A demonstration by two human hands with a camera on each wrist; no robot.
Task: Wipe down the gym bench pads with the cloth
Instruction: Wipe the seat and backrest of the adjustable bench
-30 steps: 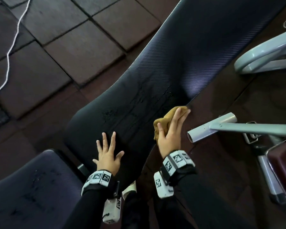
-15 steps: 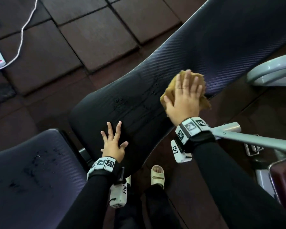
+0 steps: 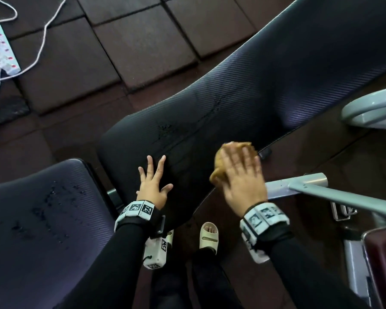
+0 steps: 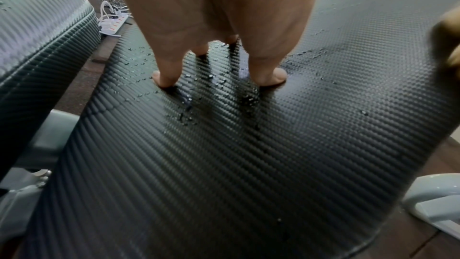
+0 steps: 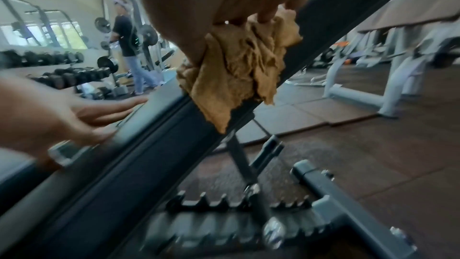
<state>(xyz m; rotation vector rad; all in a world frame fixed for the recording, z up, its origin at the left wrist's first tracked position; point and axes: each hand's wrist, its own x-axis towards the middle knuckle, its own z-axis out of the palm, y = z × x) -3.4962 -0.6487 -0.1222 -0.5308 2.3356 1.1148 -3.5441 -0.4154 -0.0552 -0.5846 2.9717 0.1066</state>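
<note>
Dark rubber floor tiles (image 3: 143, 52) beneath the back pad (image 3: 276, 74). Held bunched cloth (image 3: 217, 172) against pad's right edge, near its lower end, under right hand (image 3: 243, 184), fingers curled over it. Pressed left hand (image 3: 153, 190) flat on pad's lower end, fingers (image 3: 151, 168) spread wide. Beaded with droplets (image 3: 165, 130) just above that hand.

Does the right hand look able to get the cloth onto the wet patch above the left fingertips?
Probably yes. The wet patch lies on open back pad, up-left of the right hand and cloth; the left hand sits below it, not between.
</note>
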